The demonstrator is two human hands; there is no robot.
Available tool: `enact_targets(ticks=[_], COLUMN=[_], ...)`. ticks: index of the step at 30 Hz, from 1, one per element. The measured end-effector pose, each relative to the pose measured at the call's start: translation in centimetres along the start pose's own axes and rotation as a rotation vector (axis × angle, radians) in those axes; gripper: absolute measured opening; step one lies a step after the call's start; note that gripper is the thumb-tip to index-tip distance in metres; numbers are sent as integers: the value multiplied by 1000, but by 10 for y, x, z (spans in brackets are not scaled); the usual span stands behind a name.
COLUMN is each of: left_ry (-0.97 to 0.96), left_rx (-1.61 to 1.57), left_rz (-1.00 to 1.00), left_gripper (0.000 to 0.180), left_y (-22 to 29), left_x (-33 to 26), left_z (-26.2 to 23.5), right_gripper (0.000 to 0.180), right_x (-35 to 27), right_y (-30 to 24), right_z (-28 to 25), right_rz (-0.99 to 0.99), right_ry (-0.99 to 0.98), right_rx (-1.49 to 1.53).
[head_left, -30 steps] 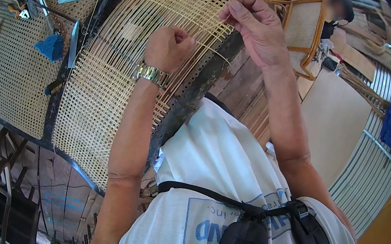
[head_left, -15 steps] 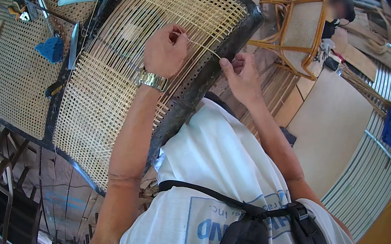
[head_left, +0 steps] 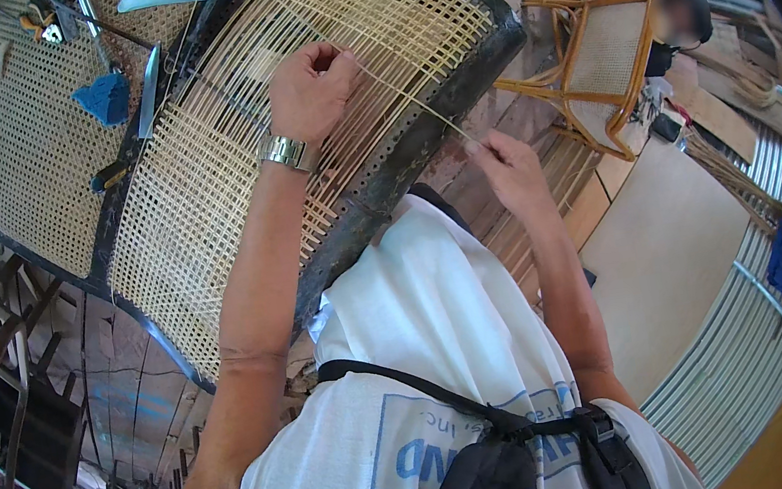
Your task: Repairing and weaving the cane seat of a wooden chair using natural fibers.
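Our right grip (head_left: 509,166) pinches a pale cane strand (head_left: 432,115) just outside the dark frame (head_left: 382,181), and our left grip (head_left: 313,91), with a metal wristwatch (head_left: 287,152) at its wrist, is closed on the same strand above the partly woven cane panel (head_left: 175,216). Between our two hands the strand runs straight across the frame's drilled edge. Past the panel we see a blade (head_left: 149,92) beside a blue piece (head_left: 103,99); farther off, to our right, is a rattan chair (head_left: 606,22), with another person (head_left: 685,23) near it.
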State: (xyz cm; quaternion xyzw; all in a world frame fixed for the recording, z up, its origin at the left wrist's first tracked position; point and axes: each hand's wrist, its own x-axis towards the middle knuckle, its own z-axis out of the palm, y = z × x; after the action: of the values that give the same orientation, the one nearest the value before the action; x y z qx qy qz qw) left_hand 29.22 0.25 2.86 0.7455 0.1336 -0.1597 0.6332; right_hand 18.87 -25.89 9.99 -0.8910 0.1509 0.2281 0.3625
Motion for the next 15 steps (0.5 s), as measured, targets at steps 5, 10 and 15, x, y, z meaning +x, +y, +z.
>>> enact_targets(ticks=[5, 10, 15], left_ry=[-96, -88, 66], left_rx=[129, 187, 23], left_rz=[63, 72, 87], left_gripper=[27, 25, 25], left_y=[2, 8, 0], left_x=[-3, -3, -1], left_z=[2, 0, -6], right_gripper=[26, 26, 22], right_x=[-12, -4, 23], right_y=[26, 1, -42], right_z=[-33, -14, 14], right_rz=[180, -13, -41], right_ry=[-283, -263, -98], right_rx=[-25, 193, 253])
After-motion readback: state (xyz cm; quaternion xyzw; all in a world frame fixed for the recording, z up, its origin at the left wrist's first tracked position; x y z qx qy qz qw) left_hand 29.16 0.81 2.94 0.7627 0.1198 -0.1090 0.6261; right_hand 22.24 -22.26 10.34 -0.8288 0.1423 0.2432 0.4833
